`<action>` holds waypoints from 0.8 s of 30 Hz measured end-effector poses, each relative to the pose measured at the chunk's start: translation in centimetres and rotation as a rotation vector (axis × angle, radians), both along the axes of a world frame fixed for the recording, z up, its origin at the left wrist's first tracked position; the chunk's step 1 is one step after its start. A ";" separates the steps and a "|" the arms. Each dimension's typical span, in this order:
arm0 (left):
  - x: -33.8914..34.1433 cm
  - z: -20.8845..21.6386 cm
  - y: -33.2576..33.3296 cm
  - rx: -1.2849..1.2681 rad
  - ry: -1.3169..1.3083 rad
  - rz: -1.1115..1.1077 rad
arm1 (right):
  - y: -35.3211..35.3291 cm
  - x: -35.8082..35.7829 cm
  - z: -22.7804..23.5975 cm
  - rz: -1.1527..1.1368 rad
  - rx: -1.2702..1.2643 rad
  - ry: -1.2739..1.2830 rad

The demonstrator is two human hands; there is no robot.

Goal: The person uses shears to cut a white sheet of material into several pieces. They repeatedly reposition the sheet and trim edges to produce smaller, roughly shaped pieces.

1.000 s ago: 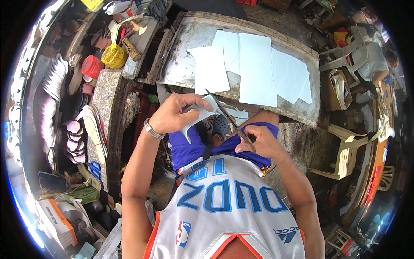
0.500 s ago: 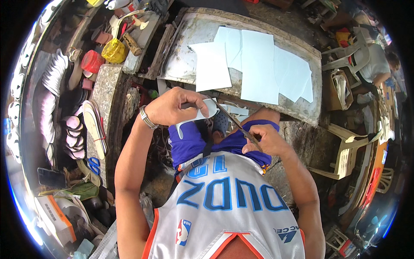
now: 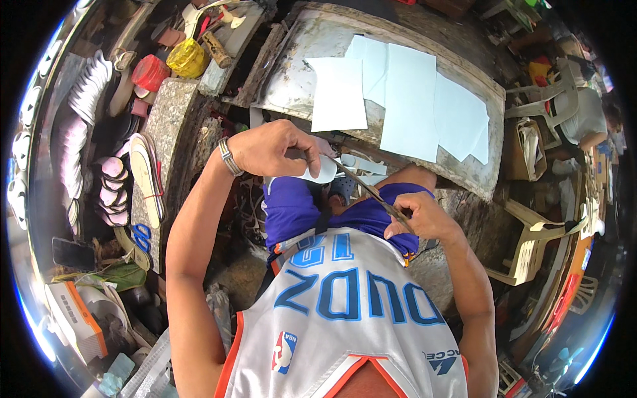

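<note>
Apparently mid-trim: left hand point(image 3: 277, 150) pinches the white piece point(image 3: 325, 172) above the purple shorts point(image 3: 289, 211), right hand point(image 3: 422, 217) grips scissors point(image 3: 373, 192) at the piece's edge, next snip likely needing the piece held taut and turned.

Scissors point(image 3: 379, 196) and white piece point(image 3: 324, 172) in hands point(image 3: 272, 149)

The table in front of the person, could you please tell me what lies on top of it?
Several flat white sheets lie on the table, some appearing to overlap. Its worn, stained surface shows around them; whatever is beneath the sheets is covered and cannot be seen.
</note>
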State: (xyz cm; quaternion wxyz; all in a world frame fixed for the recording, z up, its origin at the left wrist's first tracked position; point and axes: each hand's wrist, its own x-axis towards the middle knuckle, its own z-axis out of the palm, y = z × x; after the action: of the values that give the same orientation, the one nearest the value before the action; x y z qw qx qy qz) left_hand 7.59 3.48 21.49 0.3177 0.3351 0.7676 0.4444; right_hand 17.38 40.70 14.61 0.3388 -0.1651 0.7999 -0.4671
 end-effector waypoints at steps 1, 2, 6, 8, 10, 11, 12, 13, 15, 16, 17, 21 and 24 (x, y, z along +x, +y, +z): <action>-0.1 -0.1 -0.1 -0.017 -0.014 -0.003 | 0.0 0.0 0.0 0.012 -0.002 -0.004; -0.1 -0.2 -0.2 -0.026 -0.019 -0.010 | -0.1 0.0 0.0 0.012 0.002 -0.010; -0.2 -0.5 -0.2 -0.012 -0.027 -0.023 | -0.1 -0.1 0.1 0.032 0.034 -0.026; -0.4 -0.4 -0.2 -0.102 -0.039 -0.042 | -0.1 -0.2 0.1 0.044 0.050 -0.031; -0.6 -0.4 -0.2 -0.142 -0.041 -0.061 | -0.1 -0.2 0.0 0.055 0.084 -0.056; -0.6 -0.4 -0.2 -0.138 -0.036 -0.069 | -0.1 -0.2 -0.1 0.057 0.064 -0.042; -0.7 -0.4 -0.1 -0.115 -0.025 -0.083 | -0.1 -0.2 -0.1 0.060 0.065 -0.041; -0.7 -0.5 -0.1 -0.122 -0.028 -0.078 | -0.1 -0.3 -0.2 0.066 0.077 -0.050; -0.8 -0.7 0.1 -0.097 -0.017 -0.078 | -0.2 -0.4 -0.4 0.081 0.081 -0.032; -0.9 -0.8 0.1 -0.100 -0.018 -0.080 | -0.2 -0.4 -0.5 0.089 0.088 -0.028; -1.0 -0.9 0.1 -0.103 -0.020 -0.081 | -0.2 -0.4 -0.6 0.082 0.087 -0.043; -1.3 -1.3 0.2 -0.095 -0.019 -0.099 | -0.5 -0.6 -1.1 0.072 0.058 -0.078; -1.5 -1.5 0.3 -0.092 -0.025 -0.097 | -0.6 -0.8 -1.4 0.072 0.035 -0.074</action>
State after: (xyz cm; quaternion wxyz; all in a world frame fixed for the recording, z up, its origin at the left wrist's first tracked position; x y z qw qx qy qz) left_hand 6.11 3.76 20.01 0.3633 0.3516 0.7660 0.3970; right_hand 16.56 40.07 13.23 0.3874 -0.1706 0.7884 -0.4464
